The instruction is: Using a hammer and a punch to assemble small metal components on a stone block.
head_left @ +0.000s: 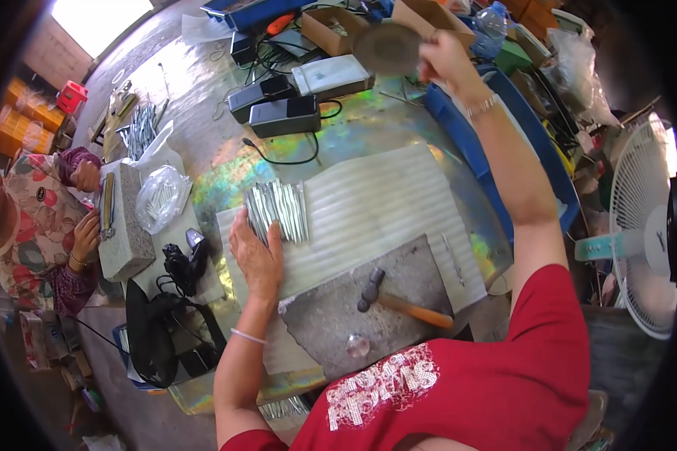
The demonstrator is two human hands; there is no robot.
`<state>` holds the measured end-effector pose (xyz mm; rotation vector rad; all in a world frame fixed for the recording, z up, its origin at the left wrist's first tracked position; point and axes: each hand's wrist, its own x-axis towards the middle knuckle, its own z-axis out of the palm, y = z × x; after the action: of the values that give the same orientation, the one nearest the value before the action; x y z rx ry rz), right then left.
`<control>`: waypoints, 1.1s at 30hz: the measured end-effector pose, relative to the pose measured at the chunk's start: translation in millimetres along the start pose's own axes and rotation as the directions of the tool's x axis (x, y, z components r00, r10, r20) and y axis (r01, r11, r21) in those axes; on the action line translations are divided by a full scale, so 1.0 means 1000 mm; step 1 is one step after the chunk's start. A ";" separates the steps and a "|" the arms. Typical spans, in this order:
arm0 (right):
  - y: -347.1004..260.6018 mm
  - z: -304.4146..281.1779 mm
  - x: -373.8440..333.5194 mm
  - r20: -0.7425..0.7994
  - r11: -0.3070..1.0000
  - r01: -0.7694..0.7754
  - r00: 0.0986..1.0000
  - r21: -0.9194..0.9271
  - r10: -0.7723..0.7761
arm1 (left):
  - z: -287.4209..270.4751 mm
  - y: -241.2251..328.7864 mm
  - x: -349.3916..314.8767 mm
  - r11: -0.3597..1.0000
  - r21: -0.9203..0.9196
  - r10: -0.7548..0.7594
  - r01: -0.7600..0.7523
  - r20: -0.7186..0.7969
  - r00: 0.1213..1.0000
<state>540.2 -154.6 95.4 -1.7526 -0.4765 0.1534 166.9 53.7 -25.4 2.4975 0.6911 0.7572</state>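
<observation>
My right hand (447,66) is raised at the far right over the bench, with the fingers closed on the edge of a round dark brown disc (387,48). My left hand (256,252) rests at the near left end of a row of thin silver metal rods (278,209). Its fingers are stretched along their left side and the thumb lies apart against the near ends. The rods lie side by side on a white foam sheet (376,188). Nearer me, a hammer (406,307) with a wooden handle lies on a grey slab (323,312), beside a small clear round object (357,346).
A blue tray (496,177) runs along the right, near a white fan (643,225). Black power adapters (284,116) and cardboard boxes (335,28) stand at the back. On the left, a co-worker (41,218) handles metal pieces on a stone block (128,252).
</observation>
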 end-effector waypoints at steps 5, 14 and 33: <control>0.048 -0.026 -0.131 -0.028 0.929 -0.354 0.933 0.105 0.358 | 0.003 0.002 -0.001 1.000 -0.007 0.029 -0.029 -0.007 1.000; 0.080 -0.039 -0.230 -0.167 0.873 -0.427 0.867 0.236 0.469 | 0.003 0.029 0.029 0.959 0.250 -0.210 0.131 0.323 0.923; 0.102 -0.034 -0.294 -0.264 0.959 -0.189 0.933 0.212 0.242 | 0.047 0.047 0.043 0.871 0.457 -0.327 0.179 0.268 0.906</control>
<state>309.2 -318.1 -39.1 -1.6091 -0.0522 0.0917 242.4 29.2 -19.3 2.7320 1.1266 0.0691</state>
